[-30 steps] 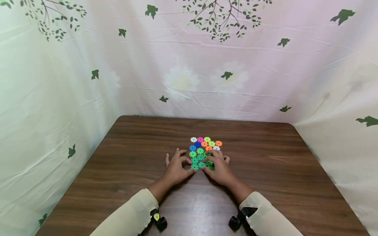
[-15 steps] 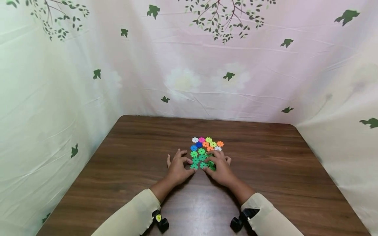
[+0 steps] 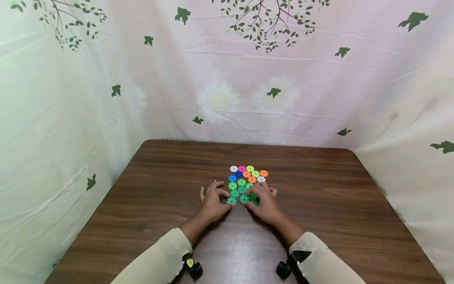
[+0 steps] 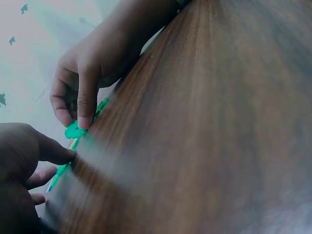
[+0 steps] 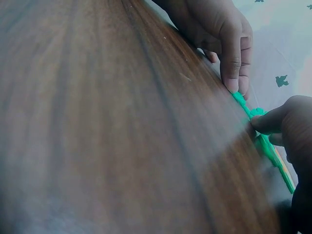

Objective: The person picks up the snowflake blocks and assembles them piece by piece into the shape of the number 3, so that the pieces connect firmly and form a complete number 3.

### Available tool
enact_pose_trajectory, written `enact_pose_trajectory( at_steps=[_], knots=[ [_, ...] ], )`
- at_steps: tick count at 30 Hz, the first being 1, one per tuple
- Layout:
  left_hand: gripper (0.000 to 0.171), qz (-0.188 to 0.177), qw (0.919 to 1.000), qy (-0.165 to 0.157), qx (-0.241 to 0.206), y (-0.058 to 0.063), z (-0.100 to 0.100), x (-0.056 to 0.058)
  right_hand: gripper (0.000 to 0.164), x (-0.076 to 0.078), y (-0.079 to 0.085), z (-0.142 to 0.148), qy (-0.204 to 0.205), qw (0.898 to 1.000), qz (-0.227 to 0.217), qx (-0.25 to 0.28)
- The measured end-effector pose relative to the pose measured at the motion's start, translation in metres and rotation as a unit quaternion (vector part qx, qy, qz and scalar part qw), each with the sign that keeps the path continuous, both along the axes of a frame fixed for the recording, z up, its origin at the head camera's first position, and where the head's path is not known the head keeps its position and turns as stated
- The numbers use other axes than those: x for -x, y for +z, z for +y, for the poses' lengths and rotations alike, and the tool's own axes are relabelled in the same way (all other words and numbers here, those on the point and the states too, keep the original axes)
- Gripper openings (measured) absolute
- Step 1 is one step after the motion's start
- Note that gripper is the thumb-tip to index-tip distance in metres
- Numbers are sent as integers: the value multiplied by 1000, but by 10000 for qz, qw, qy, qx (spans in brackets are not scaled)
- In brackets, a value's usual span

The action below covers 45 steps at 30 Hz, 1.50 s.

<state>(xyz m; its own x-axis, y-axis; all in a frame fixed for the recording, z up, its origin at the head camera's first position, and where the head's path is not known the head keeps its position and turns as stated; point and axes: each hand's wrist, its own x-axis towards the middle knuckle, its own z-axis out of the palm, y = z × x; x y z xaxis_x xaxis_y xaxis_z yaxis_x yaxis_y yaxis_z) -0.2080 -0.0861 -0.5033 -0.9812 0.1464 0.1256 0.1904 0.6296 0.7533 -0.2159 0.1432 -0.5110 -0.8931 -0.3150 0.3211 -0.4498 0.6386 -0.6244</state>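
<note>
Several flower-shaped interlocking discs lie in a cluster on the wooden table. My left hand [image 3: 213,203] pinches a green interlocking disc [image 3: 231,201] at the cluster's near left corner, thumb on its near edge. Close by on the right, my right hand [image 3: 264,201] pinches another green interlocking disc [image 3: 244,198], which shows tilted up a little in the left wrist view [image 4: 75,130]. A narrow gap parts the two discs. Dark green discs [image 3: 253,198] lie under the curve of the right hand and are partly hidden by it.
Beyond the hands the cluster runs on in light green, blue [image 3: 232,178], orange [image 3: 264,173], yellow, pink [image 3: 242,168] and white discs. The brown table [image 3: 159,177] reaches back to a printed cloth [image 3: 227,79] that hangs behind and at both sides.
The green disc in my left hand has slid slightly left, and the gap to the right hand's disc has widened. The right hand has hardly moved. The head view shifted a little.
</note>
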Motion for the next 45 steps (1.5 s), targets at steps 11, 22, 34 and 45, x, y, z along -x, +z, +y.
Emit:
enact_pose_trajectory(
  at_steps=[11,22,34,45],
  knots=[
    [23,47,9999,31,-92,2,0,-2,27,-2,4,-2,17,9998,113,144],
    [20,-43,9997,-28,-258,1,-3,-1,26,-3,2,-2,54,9995,198,259],
    [15,151,9980,-45,-605,0,-3,-1,32,-4,1,-1,292,9982,281,449],
    [14,213,9969,56,-756,-1,-3,-1,37,-6,4,-1,374,9984,190,386]
  ],
)
